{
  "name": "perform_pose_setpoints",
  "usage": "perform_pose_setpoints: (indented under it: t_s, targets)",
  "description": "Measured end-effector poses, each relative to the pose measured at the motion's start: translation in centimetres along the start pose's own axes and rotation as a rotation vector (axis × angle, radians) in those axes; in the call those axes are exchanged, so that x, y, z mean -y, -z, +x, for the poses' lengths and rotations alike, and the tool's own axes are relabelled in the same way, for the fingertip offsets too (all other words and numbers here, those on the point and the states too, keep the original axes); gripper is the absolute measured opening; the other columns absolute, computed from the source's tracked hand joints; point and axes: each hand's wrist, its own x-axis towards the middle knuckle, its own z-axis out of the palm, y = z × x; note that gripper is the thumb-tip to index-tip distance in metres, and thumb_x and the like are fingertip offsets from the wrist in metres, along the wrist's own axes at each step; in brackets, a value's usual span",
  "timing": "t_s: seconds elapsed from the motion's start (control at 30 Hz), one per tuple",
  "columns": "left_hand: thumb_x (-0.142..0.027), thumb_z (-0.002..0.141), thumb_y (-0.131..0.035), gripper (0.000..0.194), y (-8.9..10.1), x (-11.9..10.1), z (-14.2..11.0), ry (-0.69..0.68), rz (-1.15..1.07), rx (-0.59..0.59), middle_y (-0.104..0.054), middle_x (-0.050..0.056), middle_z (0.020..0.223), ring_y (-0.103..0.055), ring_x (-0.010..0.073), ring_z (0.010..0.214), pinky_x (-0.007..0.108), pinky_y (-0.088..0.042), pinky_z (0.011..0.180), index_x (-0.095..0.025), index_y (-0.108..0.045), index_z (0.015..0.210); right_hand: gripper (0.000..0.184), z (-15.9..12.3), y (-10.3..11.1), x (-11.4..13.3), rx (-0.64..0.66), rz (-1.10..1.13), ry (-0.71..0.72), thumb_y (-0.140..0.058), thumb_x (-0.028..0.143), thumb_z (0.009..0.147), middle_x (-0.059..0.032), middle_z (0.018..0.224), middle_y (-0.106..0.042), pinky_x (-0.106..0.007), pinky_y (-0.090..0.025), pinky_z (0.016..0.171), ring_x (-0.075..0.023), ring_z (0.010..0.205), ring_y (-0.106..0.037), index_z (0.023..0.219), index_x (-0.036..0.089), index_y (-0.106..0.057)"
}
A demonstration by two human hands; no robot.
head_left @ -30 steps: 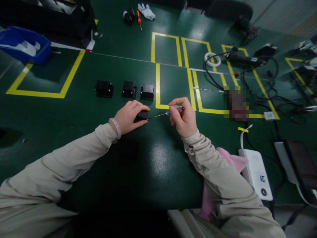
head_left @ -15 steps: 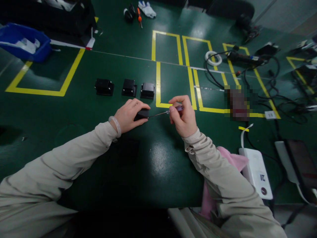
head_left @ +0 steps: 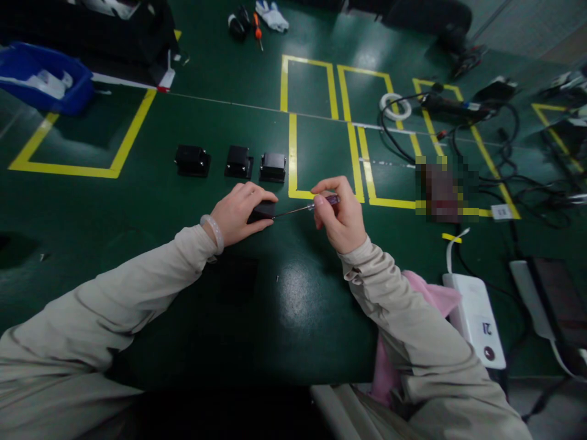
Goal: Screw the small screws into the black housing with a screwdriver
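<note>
A small black block-shaped part [head_left: 263, 211] rests on the green table, gripped by my left hand [head_left: 241, 214] with the thumb on its near side and the fingers over its far side. My right hand [head_left: 339, 214] is closed around the handle of a screwdriver [head_left: 293, 211]. The screwdriver's thin shaft lies nearly flat, and its tip meets the right end of the black part. Beyond my left hand stand three similar black parts with shiny screws: one at the left [head_left: 192, 161], another in the middle [head_left: 239, 161] and a third [head_left: 273, 167] nearest the yellow tape.
Yellow tape [head_left: 292, 153] marks rectangles on the table. At the far left sits a blue bin [head_left: 77, 91]. An orange screwdriver [head_left: 257, 27] and a glove [head_left: 272, 16] lie at the back. Cables, a white power strip [head_left: 474, 318] and pink cloth [head_left: 431, 293] are at the right.
Both hands stay in place, the screwdriver tip still at the black part. The screwdriver's handle looks slightly turned within my right fingers.
</note>
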Motion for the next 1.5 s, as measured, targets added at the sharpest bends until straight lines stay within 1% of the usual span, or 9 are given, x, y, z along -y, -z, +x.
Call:
perform_pose_setpoints:
  t_s: [0.13,0.33,0.47,0.57,0.8,1.0,1.23,1.4,1.5]
  targets:
    - [-0.035,0.093,-0.063,0.037,0.04,0.00,0.02,0.005,-0.001,0.018,-0.065,0.012,0.118,-0.060,0.0298,0.108,0.045,-0.050,0.095,-0.016,-0.061,0.124,0.022,-0.01,0.01,-0.06,-0.014,-0.002,-0.016,-0.053,0.043,0.100,0.0106,0.051,-0.044,-0.024,-0.033,0.042,-0.0063,0.038,-0.044,0.091,0.023,-0.051]
    - [-0.036,0.093,-0.063,0.037,0.07,-0.03,0.05,0.022,-0.016,0.034,-0.065,0.012,0.120,-0.059,0.0297,0.111,0.047,-0.049,0.097,-0.017,-0.060,0.125,0.025,-0.09,-0.02,-0.34,-0.011,0.005,0.011,-0.049,0.047,0.101,0.0097,0.058,-0.048,-0.025,-0.037,0.046,-0.0072,0.041,-0.048,0.104,0.023,-0.051]
    - [-0.035,0.092,-0.064,0.038,0.08,-0.13,0.11,0.046,-0.016,0.049,-0.064,0.011,0.121,-0.058,0.0294,0.111,0.047,-0.048,0.097,-0.018,-0.059,0.125,0.028,-0.05,0.08,-0.15,-0.008,-0.002,-0.036,-0.052,0.052,0.099,0.0096,0.054,-0.046,-0.026,-0.034,0.043,-0.0080,0.040,-0.047,0.095,0.024,-0.052]
    - [-0.035,0.092,-0.064,0.038,0.09,-0.19,0.14,0.045,-0.020,0.049,-0.064,0.011,0.121,-0.058,0.0292,0.110,0.046,-0.048,0.097,-0.018,-0.059,0.125,0.026,-0.03,0.10,-0.17,-0.007,-0.015,-0.035,-0.053,0.049,0.099,0.0100,0.051,-0.044,-0.026,-0.032,0.043,-0.0080,0.038,-0.044,0.090,0.024,-0.051]
    - [-0.035,0.093,-0.063,0.037,0.02,-0.05,0.11,0.025,-0.013,0.036,-0.065,0.011,0.120,-0.058,0.0289,0.110,0.045,-0.048,0.096,-0.017,-0.060,0.124,0.026,-0.06,-0.03,-0.51,-0.012,0.036,0.018,-0.052,0.048,0.100,0.0092,0.060,-0.049,-0.026,-0.036,0.045,-0.0072,0.041,-0.048,0.103,0.023,-0.051]
    - [-0.035,0.093,-0.063,0.037,0.02,-0.07,0.06,0.020,-0.012,0.034,-0.065,0.012,0.120,-0.059,0.0293,0.110,0.046,-0.048,0.096,-0.017,-0.059,0.124,0.028,-0.18,-0.05,-0.33,-0.005,0.010,-0.051,-0.053,0.050,0.099,0.0102,0.050,-0.044,-0.026,-0.030,0.040,-0.0078,0.037,-0.044,0.091,0.024,-0.051]
    - [-0.036,0.093,-0.062,0.036,0.00,-0.09,0.04,0.030,-0.015,0.036,-0.064,0.012,0.120,-0.059,0.0294,0.110,0.047,-0.048,0.096,-0.018,-0.059,0.124,0.030,-0.11,-0.04,-0.44,-0.009,0.018,0.000,-0.051,0.054,0.099,0.0085,0.062,-0.049,-0.028,-0.038,0.048,-0.0081,0.045,-0.049,0.103,0.024,-0.050]
    - [-0.036,0.093,-0.062,0.037,0.05,-0.14,0.09,0.027,-0.007,0.035,-0.064,0.012,0.119,-0.059,0.0294,0.108,0.046,-0.048,0.095,-0.017,-0.059,0.124,0.028,-0.13,0.08,-0.31,-0.001,-0.002,-0.056,-0.053,0.052,0.099,0.0100,0.051,-0.044,-0.028,-0.032,0.043,-0.0081,0.038,-0.044,0.091,0.025,-0.051]
    - [-0.036,0.093,-0.062,0.037,0.10,-0.17,0.12,0.020,-0.004,0.035,-0.065,0.012,0.119,-0.059,0.0295,0.109,0.045,-0.049,0.095,-0.017,-0.060,0.124,0.028,-0.13,0.06,-0.42,-0.007,0.014,-0.041,-0.052,0.052,0.099,0.0102,0.053,-0.045,-0.028,-0.033,0.043,-0.0082,0.038,-0.044,0.096,0.025,-0.051]
